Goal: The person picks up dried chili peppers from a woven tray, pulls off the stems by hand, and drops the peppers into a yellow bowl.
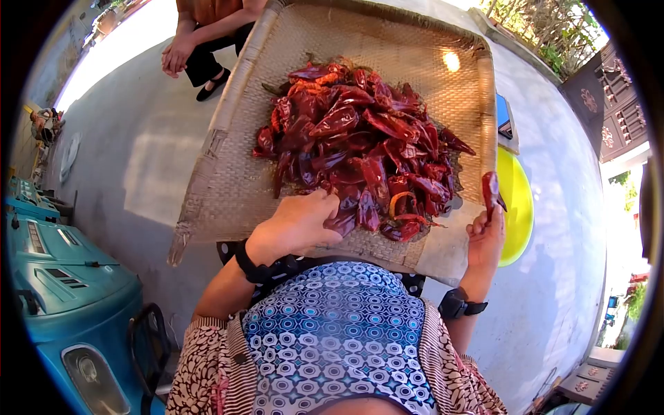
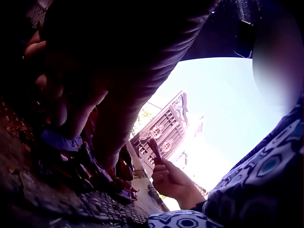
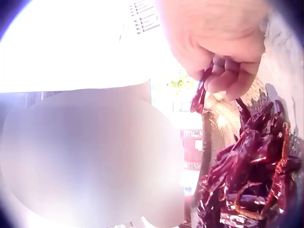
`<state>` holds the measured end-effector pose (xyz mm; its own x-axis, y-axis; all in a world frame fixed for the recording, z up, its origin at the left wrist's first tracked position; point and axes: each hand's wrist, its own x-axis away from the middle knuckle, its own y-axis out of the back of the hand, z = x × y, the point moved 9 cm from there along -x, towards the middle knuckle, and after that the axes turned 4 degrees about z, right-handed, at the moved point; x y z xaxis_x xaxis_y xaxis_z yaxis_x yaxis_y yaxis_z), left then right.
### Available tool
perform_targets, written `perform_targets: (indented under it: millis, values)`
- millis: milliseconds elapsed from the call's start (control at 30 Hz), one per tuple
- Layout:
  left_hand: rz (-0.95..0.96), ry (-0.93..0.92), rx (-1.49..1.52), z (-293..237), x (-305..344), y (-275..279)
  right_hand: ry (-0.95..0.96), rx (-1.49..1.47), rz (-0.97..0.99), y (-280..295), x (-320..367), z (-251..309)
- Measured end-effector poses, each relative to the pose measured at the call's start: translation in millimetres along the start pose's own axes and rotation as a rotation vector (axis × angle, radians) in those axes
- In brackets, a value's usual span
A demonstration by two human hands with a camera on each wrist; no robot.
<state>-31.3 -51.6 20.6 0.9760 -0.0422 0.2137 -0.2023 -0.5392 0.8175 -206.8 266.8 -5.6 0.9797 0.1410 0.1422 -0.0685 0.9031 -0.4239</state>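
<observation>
A heap of glossy dried red chili peppers [image 1: 373, 145] lies on a woven bamboo tray [image 1: 228, 187]. At the heap's near edge is my left hand [image 1: 294, 221], thumb and bent fingers around a dark red chili pepper [image 1: 344, 221]. The left wrist view is dark, with those fingers down among the peppers. Past the tray's right edge, my right hand [image 1: 486, 242] pinches one chili pepper [image 1: 490, 190] by its lower end, its other end pointing up. In the right wrist view, this chili pepper [image 3: 200, 95] sticks out beside the curled fingers.
A yellow round basin [image 1: 515, 207] stands on the floor right of the tray, below a blue object [image 1: 505, 117]. Another person's clasped hands [image 1: 178, 57] show beyond the tray at upper left. A teal vehicle [image 1: 76, 297] stands at left, near a dark metal frame [image 1: 149, 339].
</observation>
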Motion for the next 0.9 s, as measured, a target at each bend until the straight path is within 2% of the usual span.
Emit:
perform_targets:
  millis: [33, 133, 167, 267, 400, 500, 600, 667, 800, 900]
  values:
    - [-0.01, -0.025, -0.091, -4, 1, -6, 0.025, -0.189, 0.055, 28, -14, -4]
    - [-0.11, -0.096, -0.156, -11, 3, -15, -0.011, -0.496, -0.041, 44, -13, -3]
    - [-0.122, -0.098, -0.148, -12, 3, -14, -0.022, -0.489, -0.007, 44, -14, -7]
    - [-0.163, -0.106, -0.108, -13, 2, -5, -0.003, -0.197, 0.1, 15, -2, -11]
    - [-0.185, -0.062, -0.02, -12, 8, 18, 0.043, 0.089, 0.389, -62, 18, -20]
    - [-0.169, -0.072, 0.077, -9, 14, 28, -0.038, 0.331, 0.577, -113, 32, -35]
    - [-0.161, -0.133, 0.213, -16, 20, 42, -0.215, 0.513, 0.73, -153, 49, -50]
    - [-0.16, -0.165, 0.308, -24, 23, 50, -0.163, 0.62, 0.871, -179, 61, -53]
    - [-0.203, -0.197, 0.392, -32, 19, 54, -0.094, 0.727, 1.041, -200, 69, -66]
    - [-0.285, -0.235, 0.427, -27, 14, 55, -0.247, 0.713, 1.013, -192, 70, -76]
